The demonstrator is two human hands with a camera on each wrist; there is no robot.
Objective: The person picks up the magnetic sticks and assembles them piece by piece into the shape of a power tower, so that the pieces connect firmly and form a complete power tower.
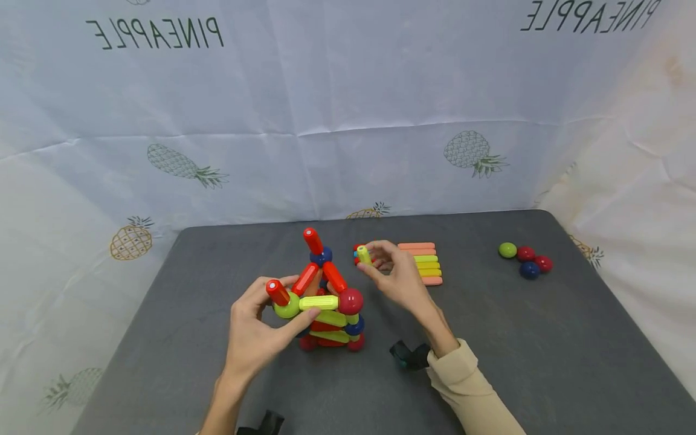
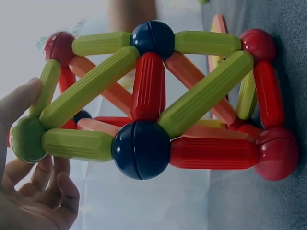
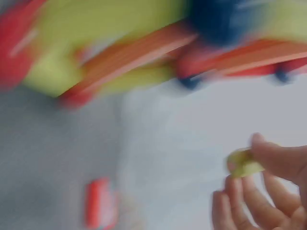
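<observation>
A frame of magnetic rods and balls (image 1: 319, 303) stands on the dark table, its red, green and orange rods joined by red, blue and green balls. My left hand (image 1: 254, 329) holds its upper left corner, the thumb on a yellow-green rod (image 2: 45, 87) beside the green ball (image 2: 29, 139). Two red rods lean together at a blue ball (image 1: 321, 255) on top, and another red rod (image 1: 312, 240) sticks up from it. To the right of the frame, my right hand (image 1: 401, 279) pinches a short yellow-green rod (image 1: 364, 255) between thumb and fingers, apart from the frame.
Behind the right hand lies a row of loose orange and yellow rods (image 1: 428, 266), partly covered. Several loose balls (image 1: 530, 270) in green, red and blue sit at the table's right. A pineapple-print cloth (image 1: 326, 175) hangs behind the table.
</observation>
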